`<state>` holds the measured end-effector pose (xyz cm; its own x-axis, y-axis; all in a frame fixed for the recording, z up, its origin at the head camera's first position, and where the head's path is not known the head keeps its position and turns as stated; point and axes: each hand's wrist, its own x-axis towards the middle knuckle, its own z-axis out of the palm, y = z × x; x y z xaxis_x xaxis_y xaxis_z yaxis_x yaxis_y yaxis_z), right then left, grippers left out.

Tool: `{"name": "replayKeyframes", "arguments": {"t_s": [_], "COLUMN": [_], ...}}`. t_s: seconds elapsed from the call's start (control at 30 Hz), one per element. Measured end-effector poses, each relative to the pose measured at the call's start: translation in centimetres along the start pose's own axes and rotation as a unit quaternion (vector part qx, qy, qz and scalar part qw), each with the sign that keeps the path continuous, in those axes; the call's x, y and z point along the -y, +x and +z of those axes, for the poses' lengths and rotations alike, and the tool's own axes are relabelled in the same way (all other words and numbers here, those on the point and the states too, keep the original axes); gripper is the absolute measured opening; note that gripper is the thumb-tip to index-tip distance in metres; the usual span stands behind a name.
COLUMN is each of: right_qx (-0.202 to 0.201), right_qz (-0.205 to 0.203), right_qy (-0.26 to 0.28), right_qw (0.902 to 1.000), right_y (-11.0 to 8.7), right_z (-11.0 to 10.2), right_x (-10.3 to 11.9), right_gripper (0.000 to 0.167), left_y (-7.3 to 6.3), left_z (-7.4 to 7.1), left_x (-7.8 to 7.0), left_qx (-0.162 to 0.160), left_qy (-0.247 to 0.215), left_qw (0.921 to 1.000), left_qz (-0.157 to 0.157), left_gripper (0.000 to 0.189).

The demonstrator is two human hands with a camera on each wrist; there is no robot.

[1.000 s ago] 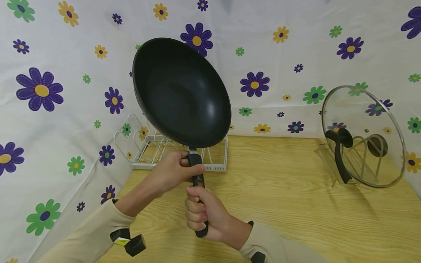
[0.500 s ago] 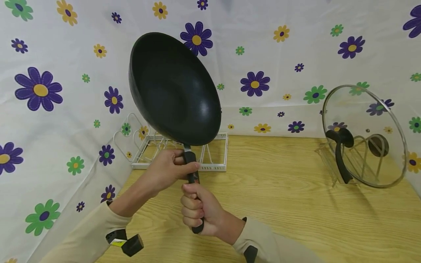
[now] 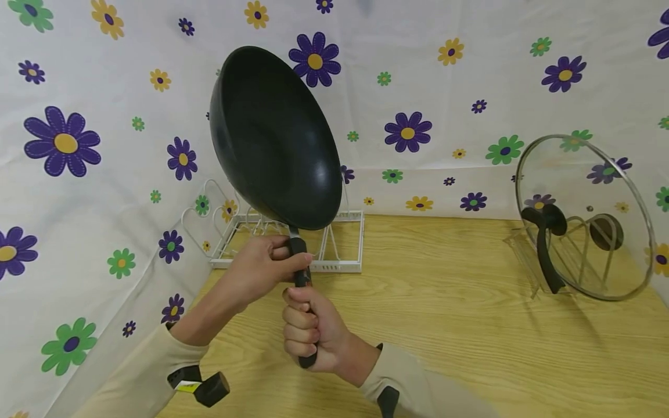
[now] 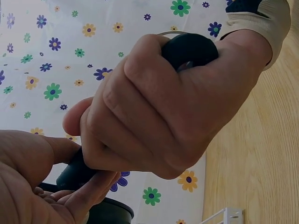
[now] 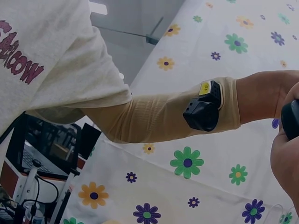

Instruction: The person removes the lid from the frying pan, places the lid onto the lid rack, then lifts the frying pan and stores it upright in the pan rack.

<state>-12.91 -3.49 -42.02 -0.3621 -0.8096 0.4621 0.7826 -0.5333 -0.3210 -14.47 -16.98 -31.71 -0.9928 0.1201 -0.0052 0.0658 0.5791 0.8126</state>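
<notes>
A deep black wok (image 3: 277, 139) is held up off the table, tilted so its dark inside faces me. My right hand (image 3: 321, 334) grips the lower part of its black handle (image 3: 299, 255), fingers wrapped round it. Higher up, close to the pan, my left hand (image 3: 261, 264) pinches the same handle between thumb and fingers. In the left wrist view the right hand (image 4: 145, 107) fills the middle, the handle's end showing above its fist. The wok hides part of a white wire rack (image 3: 337, 266) behind it.
On the right, a glass lid (image 3: 585, 145) with a metal rim and black handle stands tilted in a wire holder (image 3: 522, 261). Both stand on a wood-grain table (image 3: 444, 325). Flower-patterned sheeting (image 3: 407, 69) covers the back and left side.
The wok and both hands have shifted somewhat to the left, and the wok has turned so its opening looks narrower. Both hands keep their hold on the handle.
</notes>
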Motion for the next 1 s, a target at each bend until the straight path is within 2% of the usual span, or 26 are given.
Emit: {"name": "replayKeyframes", "arguments": {"t_s": [0.1, 0.47, 0.67, 1.0], "right_qx": [0.007, 0.037, 0.056, 0.081], "right_qz": [-0.002, -0.011, -0.013, -0.029], "right_qy": [0.011, 0.042, 0.056, 0.075], "right_qw": [0.9999, 0.9984, 0.9968, 0.9934], "right_y": [0.3, 1.3, 1.9, 2.9], "right_z": [0.1, 0.0, 0.2, 0.5], "right_x": [-0.2, -1.1, -1.4, -2.2], "right_gripper": [0.037, 0.037, 0.038, 0.040], "left_y": [-0.2, -0.6, -0.9, -1.1], "left_z": [-0.2, -1.1, -1.7, -2.6], "left_x": [0.0, 0.0, -0.3, -0.6], "left_qx": [-0.002, -0.005, -0.016, -0.007], "left_qy": [0.006, 0.009, 0.043, 0.050], "left_qw": [1.0000, 0.9998, 0.9985, 0.9982], "left_qz": [-0.004, 0.014, 0.031, 0.032], "left_gripper": [0.025, 0.026, 0.030, 0.033]}}
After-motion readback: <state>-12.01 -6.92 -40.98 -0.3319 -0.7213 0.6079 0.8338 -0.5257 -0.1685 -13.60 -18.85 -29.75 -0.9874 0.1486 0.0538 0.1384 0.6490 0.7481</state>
